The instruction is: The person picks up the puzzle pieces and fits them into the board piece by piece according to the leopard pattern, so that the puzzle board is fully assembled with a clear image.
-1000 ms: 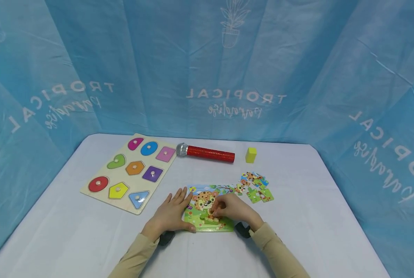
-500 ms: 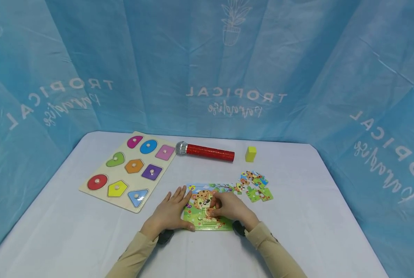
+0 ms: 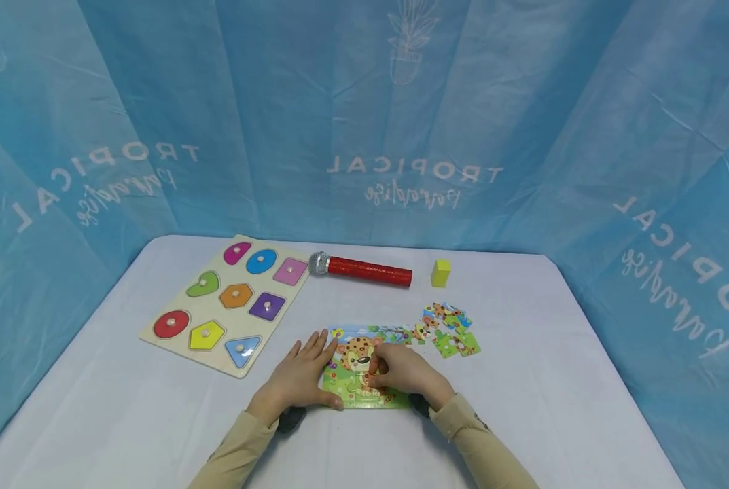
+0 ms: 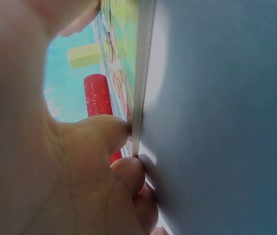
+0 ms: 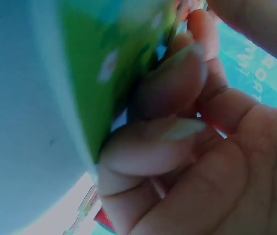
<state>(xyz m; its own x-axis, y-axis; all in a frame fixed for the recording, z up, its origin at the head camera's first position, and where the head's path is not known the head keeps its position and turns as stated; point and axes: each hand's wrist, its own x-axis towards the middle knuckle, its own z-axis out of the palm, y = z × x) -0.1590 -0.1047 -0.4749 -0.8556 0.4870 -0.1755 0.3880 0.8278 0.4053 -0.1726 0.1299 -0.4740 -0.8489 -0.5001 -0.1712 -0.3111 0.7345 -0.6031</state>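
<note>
A jigsaw puzzle board [image 3: 340,390] with a cartoon leopard lies on the white table in the head view. My left hand [image 3: 299,373] spreads over its left side, fingers straight and thumb near the bottom corner. Fingertips [image 4: 113,129] meet the board's edge in the left wrist view. Over the board's right half, my right hand [image 3: 410,370] has curled fingers, with thumb and index pinching a puzzle piece [image 3: 364,384] low in the leopard's body. That piece lies nearly level with the picture. In the right wrist view the curled fingers [image 5: 148,147] hide much of the board.
Loose puzzle pieces [image 3: 450,333] lie just right of the board, some overlapping. A shape-knob board [image 3: 214,319] lies at left. Behind the puzzle are a red toy microphone [image 3: 370,270] and a yellow block [image 3: 441,274]. A blue curtain [image 3: 401,122] hangs behind the table.
The green and orange puzzle piece under my right fingers has gone from tilted to nearly flat in the board. The right hand shifted slightly left; the left hand stayed put.
</note>
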